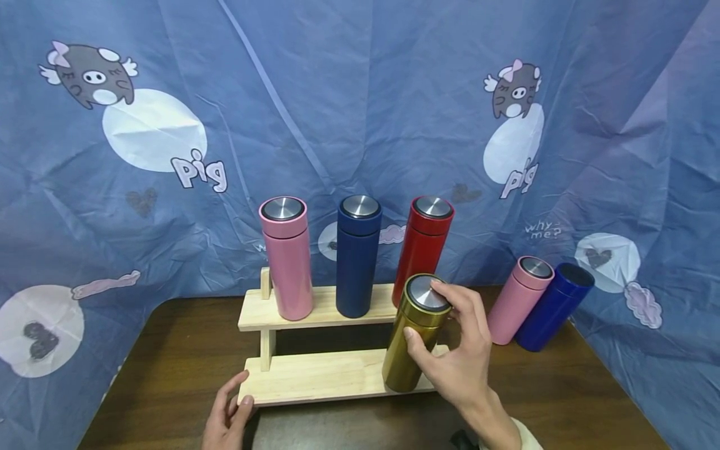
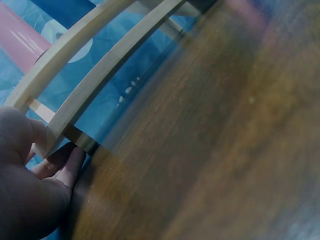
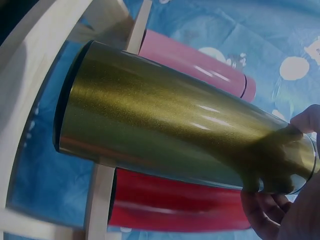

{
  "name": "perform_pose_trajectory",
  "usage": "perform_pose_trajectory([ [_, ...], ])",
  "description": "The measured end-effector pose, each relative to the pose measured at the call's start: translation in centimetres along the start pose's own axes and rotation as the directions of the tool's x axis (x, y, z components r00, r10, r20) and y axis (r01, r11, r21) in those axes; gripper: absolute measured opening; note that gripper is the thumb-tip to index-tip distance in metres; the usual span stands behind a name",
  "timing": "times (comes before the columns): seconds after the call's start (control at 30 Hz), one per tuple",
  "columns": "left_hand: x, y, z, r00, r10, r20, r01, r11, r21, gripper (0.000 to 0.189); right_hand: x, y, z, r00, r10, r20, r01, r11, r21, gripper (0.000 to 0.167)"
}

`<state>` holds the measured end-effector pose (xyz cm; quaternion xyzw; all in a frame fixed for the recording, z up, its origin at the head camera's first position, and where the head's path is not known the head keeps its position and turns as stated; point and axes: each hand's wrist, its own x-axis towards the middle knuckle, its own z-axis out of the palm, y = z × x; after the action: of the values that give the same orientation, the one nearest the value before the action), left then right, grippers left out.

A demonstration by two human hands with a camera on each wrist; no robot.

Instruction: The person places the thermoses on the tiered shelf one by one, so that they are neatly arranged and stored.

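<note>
My right hand (image 1: 467,353) grips a gold thermos bottle (image 1: 407,350) near its silver-topped lid, thumb on the near side and fingers on the far side. The bottle leans slightly over the right part of the lower shelf (image 1: 320,375) of a two-tier wooden stand. Blue background shows between its base (image 3: 80,100) and the lower board in the right wrist view. At the stand's left end, my left hand (image 1: 227,415) holds the lower board's corner between thumb and fingers. On the upper shelf (image 1: 325,299) stand a pink bottle (image 1: 289,269), a navy bottle (image 1: 358,269) and a red bottle (image 1: 424,250).
Right of the stand, another pink bottle (image 1: 514,309) and a bright blue bottle (image 1: 554,312) stand side by side on the dark wooden table (image 1: 174,356). A blue cloth (image 1: 315,112) with pig prints hangs behind and along the sides. A small black object (image 1: 464,440) lies near the right forearm.
</note>
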<state>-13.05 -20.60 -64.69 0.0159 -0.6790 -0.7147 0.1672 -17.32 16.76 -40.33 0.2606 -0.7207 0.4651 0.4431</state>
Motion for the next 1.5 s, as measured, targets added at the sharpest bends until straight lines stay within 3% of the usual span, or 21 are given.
perform_pose_trajectory([
  [0.37,-0.2,0.6,0.2,1.000,0.008,0.001,-0.008,1.000,-0.025,0.044,0.4,-1.7,2.4,0.998,-0.001,0.065,-0.003,0.998,0.068,0.072],
  [0.6,-0.1,0.9,0.3,1.000,-0.006,-0.013,0.006,1.000,0.005,0.042,0.5,-2.2,3.9,0.993,-0.020,0.113,0.011,0.997,0.080,0.074],
  [1.1,-0.2,0.6,0.4,0.999,-0.032,-0.043,0.034,0.998,0.060,0.045,-0.2,-3.0,6.8,0.974,0.022,0.226,-0.050,0.992,0.118,0.077],
  [1.5,-0.2,0.6,0.3,0.999,-0.023,-0.039,0.025,0.998,0.057,0.044,-0.3,-4.3,9.2,0.973,0.032,0.229,-0.070,0.985,0.160,0.077],
])
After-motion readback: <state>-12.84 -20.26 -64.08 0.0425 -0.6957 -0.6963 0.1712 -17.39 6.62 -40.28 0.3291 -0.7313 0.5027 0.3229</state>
